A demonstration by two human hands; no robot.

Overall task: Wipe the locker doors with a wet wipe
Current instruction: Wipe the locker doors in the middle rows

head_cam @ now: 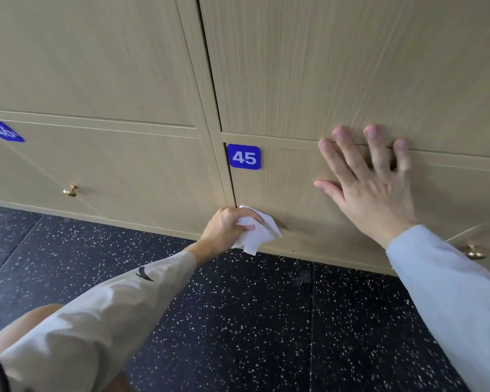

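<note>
Fingers (249, 222) of the left hand (227, 227) curl tightly around the bunched wet wipe (256, 236), pressing it low on locker door 45 (294, 199) near its left edge. Spread flat, the right hand (371, 188) holds nothing, apparently bracing the door against the rubbing.

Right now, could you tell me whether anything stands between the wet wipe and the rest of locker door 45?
Only the right hand, pressed flat across the upper part of door 45. The left hand already holds the wet wipe against the door's lower left corner.
</note>
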